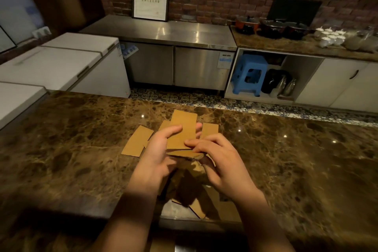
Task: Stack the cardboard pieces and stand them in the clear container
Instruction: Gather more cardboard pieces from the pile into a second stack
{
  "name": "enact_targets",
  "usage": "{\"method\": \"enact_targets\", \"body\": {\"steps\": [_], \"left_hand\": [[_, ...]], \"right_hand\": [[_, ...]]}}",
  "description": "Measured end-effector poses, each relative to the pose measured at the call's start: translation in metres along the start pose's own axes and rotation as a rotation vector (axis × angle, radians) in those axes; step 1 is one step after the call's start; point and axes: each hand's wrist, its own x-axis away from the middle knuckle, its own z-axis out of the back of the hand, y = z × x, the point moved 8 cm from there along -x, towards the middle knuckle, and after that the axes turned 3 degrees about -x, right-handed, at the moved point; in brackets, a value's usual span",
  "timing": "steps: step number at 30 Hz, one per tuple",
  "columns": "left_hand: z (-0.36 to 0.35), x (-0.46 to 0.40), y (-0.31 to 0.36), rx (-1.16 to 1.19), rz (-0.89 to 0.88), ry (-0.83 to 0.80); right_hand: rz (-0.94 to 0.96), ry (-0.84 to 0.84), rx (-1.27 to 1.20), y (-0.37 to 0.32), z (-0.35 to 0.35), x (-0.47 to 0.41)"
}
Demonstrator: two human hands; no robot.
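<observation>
Hands gathered a partial cardboard stack, left hand and right hand both pinching it; loose pieces remained mid-tabletop; container unseen.

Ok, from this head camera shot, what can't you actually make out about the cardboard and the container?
- Held cardboard stack: piece count, left hand and right hand cover its edges.
- Cardboard pieces near the counter edge: in shadow below the hands; lying in a clear container or loose, cannot tell.
- Framed certificate: text too small and blurred.
</observation>
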Motion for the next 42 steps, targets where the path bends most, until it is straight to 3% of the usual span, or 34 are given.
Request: {"method": "enact_targets", "body": {"steps": [2, 5, 8, 13, 20, 23, 29, 33, 36, 42], "left_hand": [[0.005, -0.002, 0.013, -0.015, -0.113, 0.037], [0.005, 0.002, 0.028, -0.015, -0.29, 0.098], [-0.009, 0.002, 0.025, -0.013, -0.376, 0.119], [-0.032, -0.001, -0.002, -0.102, -0.339, 0.102], [-0.019, -0.002, -0.015, -0.109, -0.317, 0.142], [-0.02, -0.001, -0.01, -0.104, -0.301, 0.011], [-0.012, -0.008, -0.018, -0.421, -0.163, -0.035], [-0.015, -0.006, -0.028, -0.449, -0.069, -0.13], [-0.021, -0.005, -0.03, -0.471, -0.102, -0.193], [-0.012, -0.009, -0.012, -0.368, -0.298, -0.042]], "right_hand": [[-0.162, 0.128, -0.258, 0.011, 0.01, 0.003], [-0.537, 0.43, -0.903, 0.04, 0.016, 0.014], [-0.783, 0.484, -1.147, 0.059, 0.002, 0.021], [-0.981, 0.438, -1.139, 0.066, -0.018, 0.032], [-0.912, 0.783, -1.009, 0.085, 0.014, 0.042], [-0.873, 0.743, -0.845, 0.092, 0.033, 0.046], [-0.852, 0.561, -0.756, 0.095, 0.039, 0.044], [-0.889, 0.597, -0.819, 0.096, 0.032, 0.047], [-0.93, 0.626, -0.911, 0.097, 0.026, 0.047], [-0.999, 0.717, -1.192, 0.1, 0.02, 0.052]]}}
